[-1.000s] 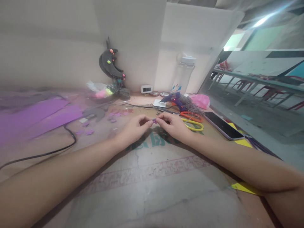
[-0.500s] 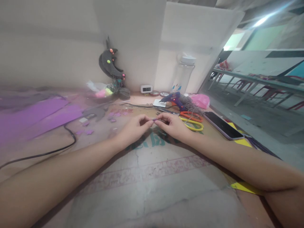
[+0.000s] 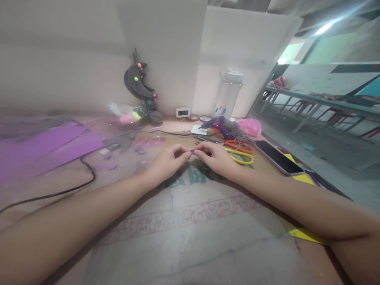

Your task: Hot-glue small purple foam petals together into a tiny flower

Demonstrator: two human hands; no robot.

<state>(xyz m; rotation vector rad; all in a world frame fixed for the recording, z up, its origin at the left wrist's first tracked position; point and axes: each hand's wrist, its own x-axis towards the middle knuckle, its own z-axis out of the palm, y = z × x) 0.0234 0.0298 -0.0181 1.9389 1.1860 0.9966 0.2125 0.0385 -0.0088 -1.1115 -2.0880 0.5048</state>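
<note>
My left hand [image 3: 168, 161] and my right hand [image 3: 216, 157] meet fingertip to fingertip above the middle of the cardboard-covered table [image 3: 190, 229]. Both hands pinch a tiny purple piece [image 3: 192, 151] between them; it is too small to make out in detail. Both forearms rest stretched across the table toward it. Yellow scissors [image 3: 241, 158] and orange scissors [image 3: 239, 145] lie just right of my right hand.
A phone [image 3: 277, 157] lies at the right, a blue glue gun [image 3: 216, 123] and a water bottle [image 3: 228, 95] behind. Purple foam sheets [image 3: 44, 147] and scraps [image 3: 110, 166] lie at the left with a black cable [image 3: 74, 186]. A dark crescent ornament [image 3: 138, 81] stands by the wall.
</note>
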